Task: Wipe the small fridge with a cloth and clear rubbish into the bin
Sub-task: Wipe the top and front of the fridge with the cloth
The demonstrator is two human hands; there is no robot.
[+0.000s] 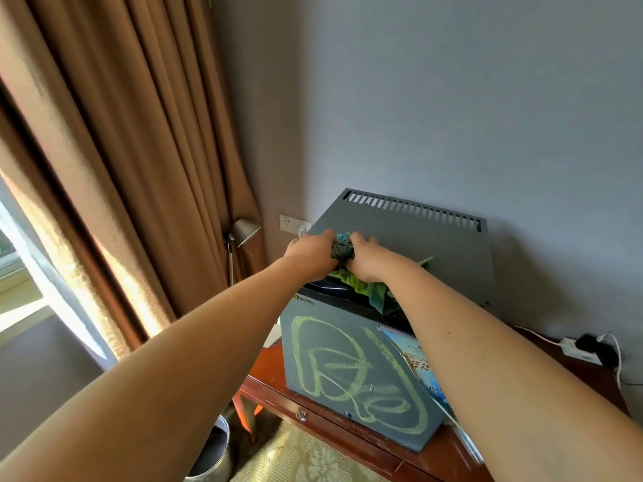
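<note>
Metal bin (212, 453) at 7 o'clock, low on the floor. Small fridge (351, 363) centre, on a wooden table (348, 436). On the fridge top, left hand (309, 253) and right hand (368, 260) both bunch the green cloth (348, 253), close together. Risks: cloth tail at 1 o'clock snagging the door gap; hard pushing could shift the fridge toward the plug (303, 228) at 11 o'clock.

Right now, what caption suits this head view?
Both hands bunch a green cloth on top of the small grey fridge.
</note>
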